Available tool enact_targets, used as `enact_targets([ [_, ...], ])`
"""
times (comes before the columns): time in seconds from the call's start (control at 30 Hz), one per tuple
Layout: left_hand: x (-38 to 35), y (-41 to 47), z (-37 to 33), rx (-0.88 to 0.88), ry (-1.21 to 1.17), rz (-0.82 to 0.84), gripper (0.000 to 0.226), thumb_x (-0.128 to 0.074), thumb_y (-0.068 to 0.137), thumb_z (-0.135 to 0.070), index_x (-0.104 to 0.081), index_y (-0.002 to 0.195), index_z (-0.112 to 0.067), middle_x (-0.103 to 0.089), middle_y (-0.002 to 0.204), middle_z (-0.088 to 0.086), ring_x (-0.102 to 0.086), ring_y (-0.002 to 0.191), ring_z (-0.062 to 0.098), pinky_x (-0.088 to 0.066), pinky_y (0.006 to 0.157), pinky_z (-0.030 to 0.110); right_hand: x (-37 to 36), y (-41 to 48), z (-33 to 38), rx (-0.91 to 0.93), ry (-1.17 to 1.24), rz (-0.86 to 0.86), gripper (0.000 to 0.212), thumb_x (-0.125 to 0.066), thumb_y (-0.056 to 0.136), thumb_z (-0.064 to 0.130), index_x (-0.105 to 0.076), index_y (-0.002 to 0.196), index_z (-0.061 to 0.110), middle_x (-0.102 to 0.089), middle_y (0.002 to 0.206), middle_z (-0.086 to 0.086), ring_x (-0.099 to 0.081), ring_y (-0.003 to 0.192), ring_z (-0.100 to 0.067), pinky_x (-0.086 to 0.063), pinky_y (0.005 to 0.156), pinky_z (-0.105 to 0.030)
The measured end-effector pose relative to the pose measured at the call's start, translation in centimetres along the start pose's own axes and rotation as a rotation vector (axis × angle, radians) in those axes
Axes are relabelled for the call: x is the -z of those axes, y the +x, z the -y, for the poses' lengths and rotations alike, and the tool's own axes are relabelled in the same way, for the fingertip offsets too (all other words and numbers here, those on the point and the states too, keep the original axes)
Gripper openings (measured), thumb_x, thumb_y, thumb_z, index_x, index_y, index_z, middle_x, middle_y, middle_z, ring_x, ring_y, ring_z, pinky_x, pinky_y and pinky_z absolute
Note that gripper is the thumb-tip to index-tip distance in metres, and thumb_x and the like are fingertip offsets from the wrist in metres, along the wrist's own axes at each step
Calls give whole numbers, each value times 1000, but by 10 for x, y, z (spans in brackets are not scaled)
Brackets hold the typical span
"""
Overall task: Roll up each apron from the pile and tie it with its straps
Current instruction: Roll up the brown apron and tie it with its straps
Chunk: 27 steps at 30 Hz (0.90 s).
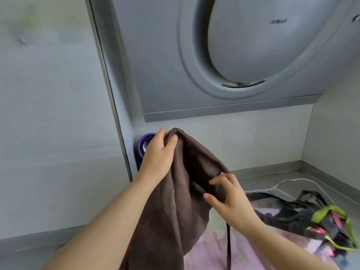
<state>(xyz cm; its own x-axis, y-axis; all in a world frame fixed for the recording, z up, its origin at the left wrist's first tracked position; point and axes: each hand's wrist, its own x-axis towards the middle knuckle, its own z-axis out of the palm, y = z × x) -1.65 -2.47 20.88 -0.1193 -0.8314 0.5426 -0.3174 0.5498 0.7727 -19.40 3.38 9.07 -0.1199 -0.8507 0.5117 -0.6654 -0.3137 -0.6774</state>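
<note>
Early stage of one apron's cycle. The brown apron (187,191) is raised off the counter (263,174) and hangs unrolled, in loose vertical folds, near the centre of the view. One strap (228,248) dangles free below it. No rolling or tying shows on this piece. To the right, on the counter, lies the pile (321,217): dark cloth with green and pink trim, crumpled and unrolled. A pink cloth (214,250) is spread under the apron and the pile. No finished roll is in view, so judged from this the bulk of the task remains: spread, roll, and tie this apron, then the rest.

Left hand (157,152): arm stretched forward and up, thumb and fingers pinching the apron's top edge and bearing its weight. Right hand (231,201): lower and to the right, back toward the camera, fingers half curled and thumb apart, laid against a fold on the apron's right side. Whether it grips the fold or only touches it cannot be told.

Far behind: a hood (233,55) on the wall; a purple object (143,145) just behind the left hand.
</note>
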Motion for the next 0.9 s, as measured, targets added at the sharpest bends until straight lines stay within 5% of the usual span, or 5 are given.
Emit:
enact_targets([
  [0.17, 15, 0, -24, 71, -254, 74, 14, -52, 97, -23, -65, 92, -23, -68, 95, -3, -62, 97, 12, -46, 93, 32, -29, 11, 13, -253, 203, 290, 125, -68, 47, 79, -4, 148, 43, -4, 159, -3, 6, 146, -11, -17, 117, -33],
  [0.3, 30, 0, -43, 184, -460, 130, 21, -48, 98, -26, -68, 98, -19, -71, 96, 3, -65, 95, 17, -49, 93, 36, -21, 34, 43, -136, 376, 375, 143, -77, 40, 73, 14, 145, 41, 9, 157, 12, 13, 142, 0, -8, 117, -28],
  [0.47, 41, 1, -53, 291, -555, 109, 29, -47, 97, -37, -68, 101, -17, -72, 92, 7, -68, 87, 19, -52, 87, 36, -14, 43, 76, -13, 697, 633, 62, -76, 79, 12, -48, 134, 16, -62, 125, 5, -58, 116, -8, -49, 90, -25],
  [0.57, 47, 9, -47, 289, -480, -77, 23, -50, 97, -35, -67, 98, -20, -69, 93, 5, -66, 89, 20, -53, 88, 37, -12, 46, 78, -50, 662, 652, 18, -68, 86, 10, -67, 104, 12, -72, 103, -1, -67, 96, -13, -51, 81, -26],
  [0.9, 80, 29, -13, 135, 191, -254, 15, -49, 97, -28, -54, 110, -22, -61, 105, -3, -58, 102, 18, -40, 80, 27, 64, 125, 78, 174, -367, 57, 13, -64, 87, 38, -59, 88, 26, -66, 91, 3, -59, 92, -23, -42, 68, -31],
])
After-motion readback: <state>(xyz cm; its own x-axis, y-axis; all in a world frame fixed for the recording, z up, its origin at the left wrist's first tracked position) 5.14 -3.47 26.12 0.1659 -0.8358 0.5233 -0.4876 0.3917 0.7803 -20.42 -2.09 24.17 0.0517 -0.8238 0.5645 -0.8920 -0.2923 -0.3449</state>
